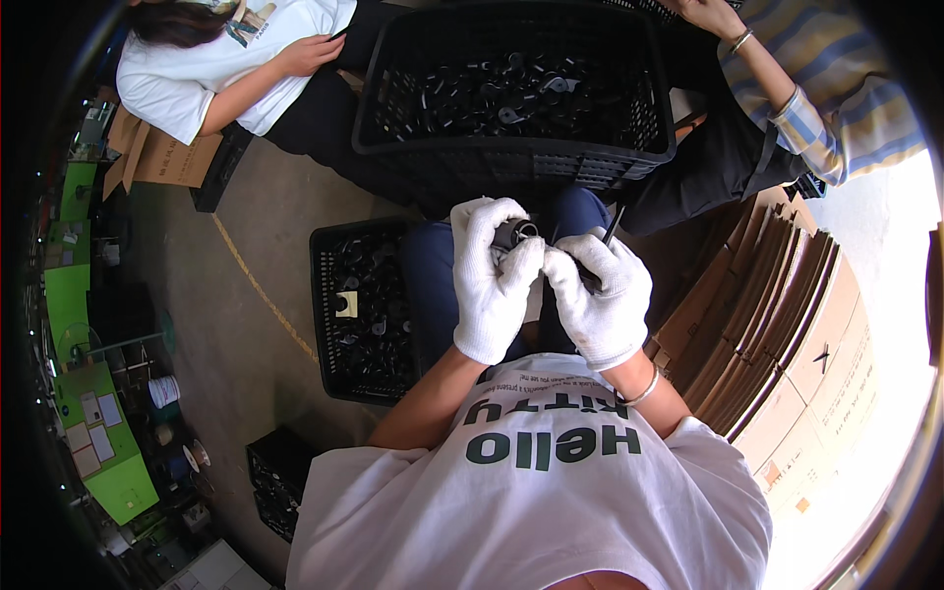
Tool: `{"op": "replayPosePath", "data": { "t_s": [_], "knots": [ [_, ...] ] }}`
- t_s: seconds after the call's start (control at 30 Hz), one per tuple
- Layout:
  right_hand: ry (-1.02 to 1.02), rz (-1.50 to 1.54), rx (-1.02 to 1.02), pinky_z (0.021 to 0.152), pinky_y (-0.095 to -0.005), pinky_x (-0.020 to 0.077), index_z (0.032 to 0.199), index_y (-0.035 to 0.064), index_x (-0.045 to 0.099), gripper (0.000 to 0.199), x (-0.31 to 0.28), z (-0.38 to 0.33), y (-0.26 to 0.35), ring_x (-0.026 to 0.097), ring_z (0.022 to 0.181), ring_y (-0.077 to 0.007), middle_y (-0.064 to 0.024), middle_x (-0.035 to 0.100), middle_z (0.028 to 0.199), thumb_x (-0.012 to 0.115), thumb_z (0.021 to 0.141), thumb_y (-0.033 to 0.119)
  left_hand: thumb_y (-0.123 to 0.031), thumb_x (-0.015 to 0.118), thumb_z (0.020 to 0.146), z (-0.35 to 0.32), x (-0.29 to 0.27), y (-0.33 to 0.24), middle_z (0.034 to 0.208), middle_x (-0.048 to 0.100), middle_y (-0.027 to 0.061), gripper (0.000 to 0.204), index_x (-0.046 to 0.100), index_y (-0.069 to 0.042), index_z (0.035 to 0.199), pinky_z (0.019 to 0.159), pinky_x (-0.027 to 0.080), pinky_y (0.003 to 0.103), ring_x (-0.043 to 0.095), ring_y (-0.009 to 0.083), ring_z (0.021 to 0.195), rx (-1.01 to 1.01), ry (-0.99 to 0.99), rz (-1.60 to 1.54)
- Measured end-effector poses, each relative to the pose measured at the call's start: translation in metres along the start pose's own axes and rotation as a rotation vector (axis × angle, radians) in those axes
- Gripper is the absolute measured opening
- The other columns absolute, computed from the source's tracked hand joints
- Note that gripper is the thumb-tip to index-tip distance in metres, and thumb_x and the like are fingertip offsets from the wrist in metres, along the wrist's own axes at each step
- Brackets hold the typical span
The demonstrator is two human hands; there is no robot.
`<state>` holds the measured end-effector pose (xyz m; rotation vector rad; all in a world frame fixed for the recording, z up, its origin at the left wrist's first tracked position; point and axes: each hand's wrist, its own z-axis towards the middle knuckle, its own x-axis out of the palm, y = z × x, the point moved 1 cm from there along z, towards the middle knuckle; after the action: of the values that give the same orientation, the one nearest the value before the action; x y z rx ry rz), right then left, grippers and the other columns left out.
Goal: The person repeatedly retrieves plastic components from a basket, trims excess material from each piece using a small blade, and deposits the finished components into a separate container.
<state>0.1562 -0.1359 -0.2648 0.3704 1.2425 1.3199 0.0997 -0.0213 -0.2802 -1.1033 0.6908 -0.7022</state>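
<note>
Both of my hands wear white knitted gloves and meet in front of my lap. My left hand (487, 290) is closed around a small black round part (513, 234) with a hollow, ring-like end that faces up. In my right hand (610, 305) sits a slim dark stick-like tool (615, 224), its tip poking up past the fingers; its exact kind cannot be made out. The thumb and finger of my right hand pinch close against my left thumb beside the black part. Anything between those fingertips is hidden.
A large black crate (511, 147) full of black parts stands ahead. Beside my left leg is a lower black crate (324, 364) of similar parts. Flattened cardboard boxes (787, 364) are stacked at right. Two people sit opposite, one in white (167, 88), one in striped sleeves (836, 98).
</note>
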Motion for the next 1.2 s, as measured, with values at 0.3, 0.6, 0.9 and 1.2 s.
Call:
{"op": "replayPosePath", "data": {
  "t_s": [0.3, 0.6, 0.9, 1.2],
  "knots": [
    [-0.015, -0.039, 0.009, 0.051, -0.0319, 0.0437, 0.072, 0.0073, 0.064, 0.016, 0.002, 0.0, -0.001, 0.056, 0.056, -0.0241, -0.008, 0.056, 0.061, 0.072, 0.074, 0.021, -0.003, 0.061, 0.08, -0.001, 0.004, 0.006, 0.098, 0.039, 0.0062, 0.025, 0.053, -0.004, 0.104, 0.068, 0.043, 0.025, 0.045, 0.0126, 0.081, -0.022, -0.037, 0.015],
    [-0.043, -0.023, 0.031, 0.053, -0.0318, 0.0443, 0.073, 0.0064, 0.063, 0.016, 0.005, -0.001, -0.002, 0.056, 0.056, -0.0246, -0.0085, 0.057, 0.063, 0.071, 0.075, 0.02, -0.001, 0.059, 0.083, -0.002, 0.007, 0.0, 0.096, 0.042, 0.0053, 0.02, 0.051, -0.004, 0.101, 0.066, 0.043, 0.023, 0.046, 0.0104, 0.078, -0.027, -0.081, -0.003],
    [-0.003, 0.444, 0.214, 0.065, -0.0257, 0.0439, 0.082, -0.002, 0.062, 0.013, -0.001, -0.001, -0.021, 0.055, 0.068, -0.0143, -0.0075, 0.06, 0.075, 0.063, 0.084, 0.01, -0.052, 0.033, 0.094, 0.022, -0.001, 0.006, 0.08, 0.051, 0.0104, 0.051, 0.051, -0.006, 0.081, 0.035, 0.029, 0.021, 0.041, 0.0131, 0.052, -0.731, 0.199, -1.268],
    [-0.025, 0.529, 0.272, 0.066, -0.0255, 0.0434, 0.084, -0.0027, 0.061, 0.013, -0.003, -0.005, -0.021, 0.054, 0.07, -0.0129, -0.007, 0.059, 0.077, 0.062, 0.085, 0.01, -0.049, 0.054, 0.086, 0.02, 0.001, 0.017, 0.092, 0.051, 0.0141, 0.046, 0.053, -0.004, 0.093, 0.039, 0.037, 0.022, 0.046, 0.0151, 0.063, -0.639, 0.444, -1.635]
  ]
}}
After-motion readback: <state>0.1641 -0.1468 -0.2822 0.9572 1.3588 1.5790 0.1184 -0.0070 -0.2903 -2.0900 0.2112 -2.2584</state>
